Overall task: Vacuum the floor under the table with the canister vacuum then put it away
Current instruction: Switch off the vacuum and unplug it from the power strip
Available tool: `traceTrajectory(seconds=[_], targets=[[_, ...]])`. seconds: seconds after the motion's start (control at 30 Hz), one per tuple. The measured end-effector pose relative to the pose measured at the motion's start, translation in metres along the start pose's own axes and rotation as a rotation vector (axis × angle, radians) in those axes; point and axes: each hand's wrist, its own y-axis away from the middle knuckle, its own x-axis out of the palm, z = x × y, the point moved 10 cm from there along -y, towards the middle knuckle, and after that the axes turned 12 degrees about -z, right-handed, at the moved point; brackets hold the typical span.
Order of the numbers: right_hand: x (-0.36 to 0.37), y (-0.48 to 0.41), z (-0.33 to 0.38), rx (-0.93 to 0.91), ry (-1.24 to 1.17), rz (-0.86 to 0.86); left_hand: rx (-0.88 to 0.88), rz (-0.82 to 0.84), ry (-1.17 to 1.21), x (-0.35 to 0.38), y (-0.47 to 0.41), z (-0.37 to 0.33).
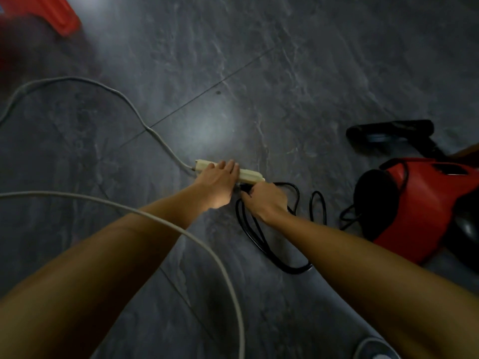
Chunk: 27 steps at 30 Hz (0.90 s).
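While left hand [220, 178] pins power strip [246, 174], right hand [264, 200] hides plug.

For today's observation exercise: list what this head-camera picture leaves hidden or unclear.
- Plug: covered by the right hand; in or out of the power strip unclear.
- Strip's sockets: under the left hand.
- Vacuum: cut off by the right edge.
- Red object, top left: blurred, cropped.

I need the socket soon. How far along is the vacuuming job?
Whether vacuuming is done can't be told. In hand: left hand steadies the cream power strip while right hand grips the black cord at its end. Left: putting the red canister vacuum away.
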Motion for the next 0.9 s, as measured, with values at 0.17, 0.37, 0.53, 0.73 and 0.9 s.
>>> traceTrajectory(seconds=[0.17, 0.37, 0.53, 0.73, 0.9], targets=[[0.004, -0.003, -0.004, 0.121, -0.099, -0.027, 0.035, -0.046, -0.092, -0.002, 0.000, 0.000], [-0.025, -0.023, -0.006, 0.067, -0.093, -0.085, 0.043, -0.160, -0.085, -0.019, -0.008, 0.000], [-0.021, -0.042, -0.007, 0.097, -0.201, -0.038, 0.027, -0.158, -0.099, -0.011, -0.012, -0.004], [-0.012, -0.057, -0.005, 0.112, -0.231, 0.000, -0.049, -0.090, -0.076, 0.003, -0.023, 0.002], [-0.015, -0.064, 0.000, 0.069, -0.164, -0.033, -0.082, -0.084, -0.103, 0.010, -0.034, 0.003]])
